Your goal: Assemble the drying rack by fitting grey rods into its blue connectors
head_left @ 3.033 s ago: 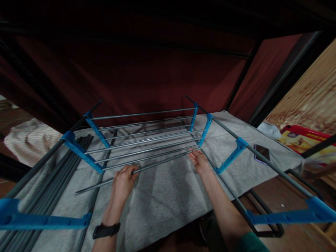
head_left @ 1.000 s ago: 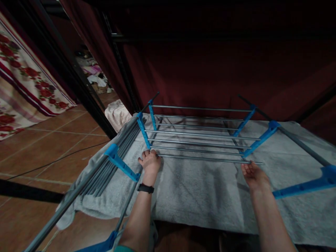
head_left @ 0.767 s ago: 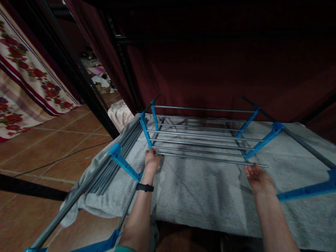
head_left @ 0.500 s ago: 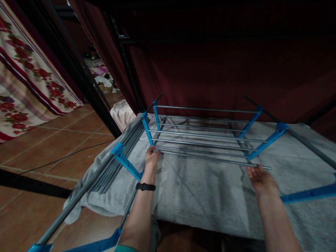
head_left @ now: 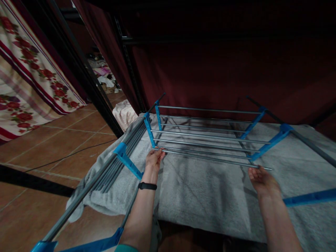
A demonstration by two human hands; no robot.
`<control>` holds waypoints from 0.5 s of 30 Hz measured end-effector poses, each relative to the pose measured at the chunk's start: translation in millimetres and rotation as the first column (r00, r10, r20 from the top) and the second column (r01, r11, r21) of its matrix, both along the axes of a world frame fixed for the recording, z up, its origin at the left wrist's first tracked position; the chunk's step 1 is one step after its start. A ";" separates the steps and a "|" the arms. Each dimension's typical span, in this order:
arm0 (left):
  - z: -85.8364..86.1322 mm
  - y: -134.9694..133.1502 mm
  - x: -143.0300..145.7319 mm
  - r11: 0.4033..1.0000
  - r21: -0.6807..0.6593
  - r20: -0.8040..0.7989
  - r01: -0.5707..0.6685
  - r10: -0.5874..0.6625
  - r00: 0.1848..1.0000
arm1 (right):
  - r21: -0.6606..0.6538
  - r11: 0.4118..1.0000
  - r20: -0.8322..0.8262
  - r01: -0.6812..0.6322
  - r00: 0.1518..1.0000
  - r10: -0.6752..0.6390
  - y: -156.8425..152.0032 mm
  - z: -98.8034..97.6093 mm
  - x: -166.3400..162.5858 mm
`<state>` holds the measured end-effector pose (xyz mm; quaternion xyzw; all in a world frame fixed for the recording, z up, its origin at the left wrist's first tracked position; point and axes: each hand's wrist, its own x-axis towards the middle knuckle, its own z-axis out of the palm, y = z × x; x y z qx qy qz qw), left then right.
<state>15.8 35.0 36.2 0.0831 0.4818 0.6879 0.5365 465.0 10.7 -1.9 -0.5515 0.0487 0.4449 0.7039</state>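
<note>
Left hand (head_left: 154,160) pinching near one end, right hand (head_left: 263,179) near the other: that grey metal tube (head_left: 210,159) runs crosswise between them, just this side of the rack rungs (head_left: 207,145)!

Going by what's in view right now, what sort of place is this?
Probably a room in a home: hanging floral fabric, a terracotta-coloured tiled floor, and a pile of what look like clothes at the back.
</note>
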 end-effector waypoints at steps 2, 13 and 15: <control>-0.8 0.4 -0.8 1.000 -0.007 0.010 0.020 -0.020 1.000 | 0.001 1.000 0.014 -0.003 1.000 0.003 -0.2 -1.3 0.6; -3.3 0.4 -1.4 0.998 -0.003 0.035 0.071 -0.070 0.997 | 0.074 0.997 -0.016 -0.013 1.000 0.014 -0.7 -5.4 -0.9; -2.2 -0.1 -0.5 0.998 -0.015 0.043 0.065 -0.064 0.997 | 0.090 0.996 -0.021 -0.012 1.000 0.014 -0.8 -3.3 -3.0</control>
